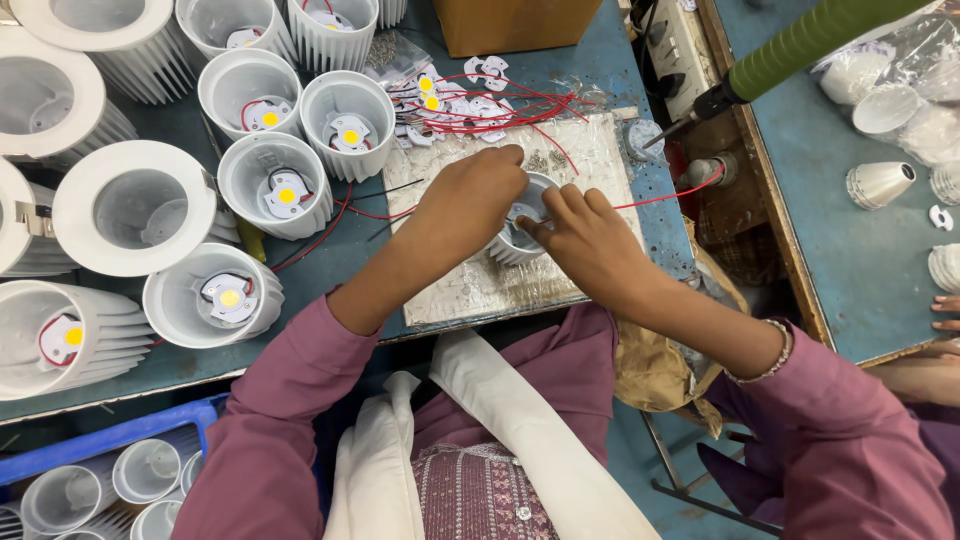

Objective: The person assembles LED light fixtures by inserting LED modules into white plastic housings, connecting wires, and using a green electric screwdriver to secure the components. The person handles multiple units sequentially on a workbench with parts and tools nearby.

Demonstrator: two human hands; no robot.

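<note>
Blue workbench, far housings (350, 125) waiting: my left hand (470, 200) and right hand (590, 240) pinch one light, rigid housing (515, 240) by its rim.

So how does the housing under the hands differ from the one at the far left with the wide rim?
The held housing is small, thin-rimmed and largely covered by the left hand and right hand. The wide-rimmed housing is bigger, has a broad flat flange, and stands untouched. Both are white, finned and open upward.
</note>
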